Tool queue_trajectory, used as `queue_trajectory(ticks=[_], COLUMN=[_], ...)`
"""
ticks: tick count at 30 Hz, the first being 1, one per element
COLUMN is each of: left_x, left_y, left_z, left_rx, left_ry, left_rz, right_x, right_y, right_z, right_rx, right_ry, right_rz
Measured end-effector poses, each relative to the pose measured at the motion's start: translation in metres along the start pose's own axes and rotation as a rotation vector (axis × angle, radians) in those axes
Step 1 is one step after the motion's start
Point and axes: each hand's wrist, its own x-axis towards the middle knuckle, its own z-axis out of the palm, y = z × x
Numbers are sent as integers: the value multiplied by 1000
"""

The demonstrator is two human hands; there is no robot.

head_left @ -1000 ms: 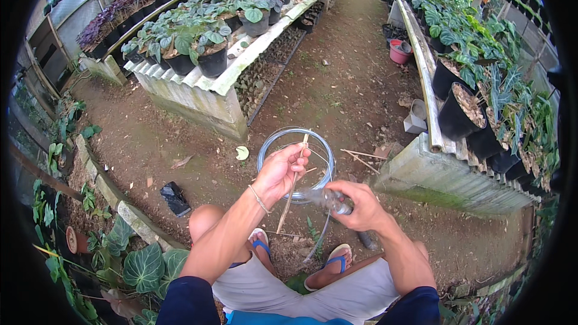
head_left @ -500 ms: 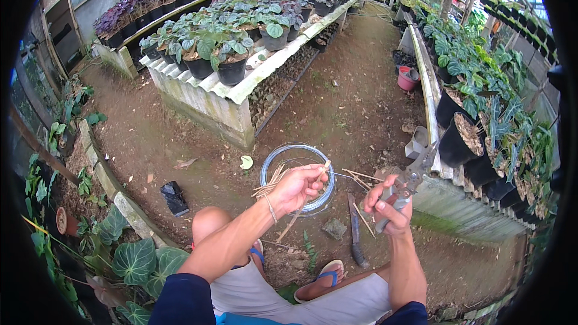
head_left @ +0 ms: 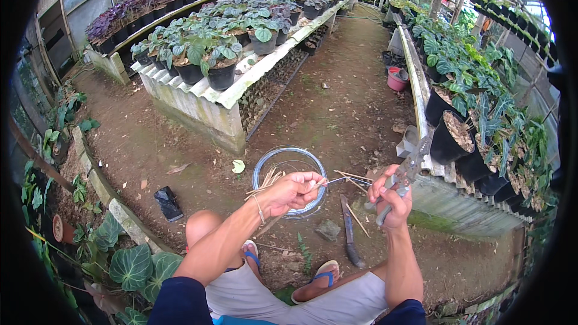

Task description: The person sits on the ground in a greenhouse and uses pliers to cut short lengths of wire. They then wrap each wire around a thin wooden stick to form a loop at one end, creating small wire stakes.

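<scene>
1. While the left hand (head_left: 290, 192) is closed around a small bundle of thin bamboo-coloured sticks (head_left: 265, 182), it pinches a length of thin wire (head_left: 346, 179) at its fingertips, and the wire runs rightward toward the other hand.
2. The right hand (head_left: 391, 200) is wrapped tight about the handles of a pair of pliers or cutters (head_left: 404, 174), whose head points up and away; I cannot tell whether the tool's tips are closed on the wire's end.
3. Both hands hang over the dirt floor in front of the person's knees, with the sticks above a coil of wire (head_left: 289, 179) that lies as a round hoop on the ground.
4. By my reading, the step in hand is cutting or drawing off a piece of wire beside the sticks; the piece looks held taut between the hands.
5. The next move would seem to call for a steady left pinch so the sticks do not fan out, and for the tool's head brought squarely onto the wire close to the fingertips without nipping them.
6. A few loose sticks (head_left: 355, 182) lie on the ground between the hands, and a long dark knife (head_left: 350, 235) lies just below them, near a sandalled foot (head_left: 325, 272).
7. Further out stand a raised bench of potted plants (head_left: 229, 54) ahead and a row of black pots (head_left: 451, 138) on the right.
</scene>
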Motion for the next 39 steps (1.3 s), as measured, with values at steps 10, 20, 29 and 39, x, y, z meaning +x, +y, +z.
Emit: queue_trajectory(ticks=[10, 20, 29, 39], left_x=[7, 7, 14, 10], left_y=[-10, -5, -15, -14], left_z=[7, 13, 10, 23], left_rx=[-223, 216, 869, 1278], left_ry=[12, 376, 598, 588], left_rz=[410, 375, 581, 886], right_x=[-14, -14, -13, -12], right_y=[29, 27, 17, 8], right_z=[18, 20, 17, 12], right_rx=[43, 90, 23, 37], right_ry=[-36, 14, -46, -39], right_rz=[221, 172, 164, 147])
